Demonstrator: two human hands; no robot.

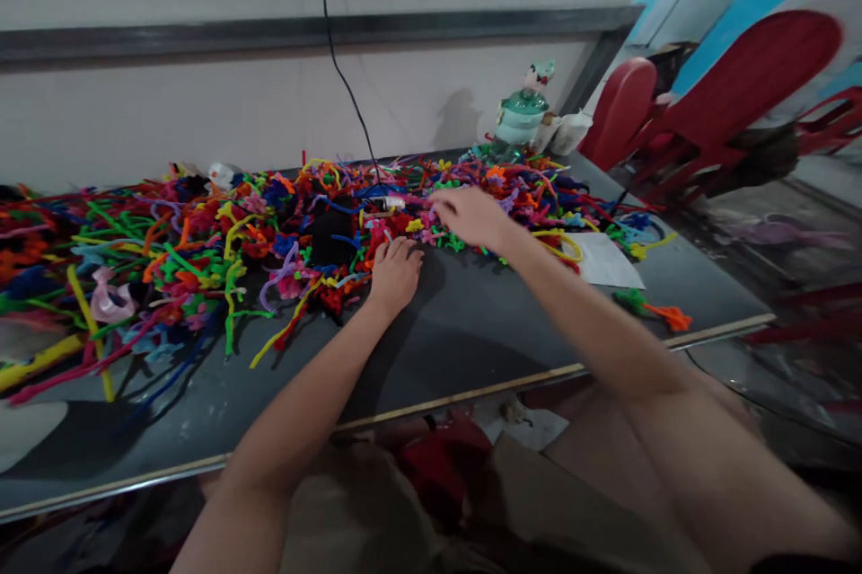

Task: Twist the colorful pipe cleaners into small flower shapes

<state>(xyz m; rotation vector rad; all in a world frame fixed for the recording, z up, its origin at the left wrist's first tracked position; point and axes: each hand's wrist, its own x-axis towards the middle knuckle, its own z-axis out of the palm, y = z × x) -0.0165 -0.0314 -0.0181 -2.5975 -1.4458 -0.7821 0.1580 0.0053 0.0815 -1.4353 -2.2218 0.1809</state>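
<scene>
A long heap of colourful pipe cleaners (195, 260), many twisted into small flowers, spreads along the dark table (464, 322). My left hand (397, 273) rests at the heap's front edge, palm down, its fingers apart and touching the nearest pieces. Just right of it, my right hand (471, 216) hovers over the middle of the heap with its fingers curled in. What those fingers hold, if anything, is too small to tell. Between and behind the hands lies a small whitish-silver object (391, 202) near the end of a black cable (337, 62). A black item (332, 234) sits left of my left hand.
A green bottle-like container (520, 120) with a figure on top stands at the back right, beside white cups (571, 132). White paper (602, 260) and an orange pipe-cleaner piece (669, 316) lie on the right. Red chairs (747, 89) stand beyond the table's end.
</scene>
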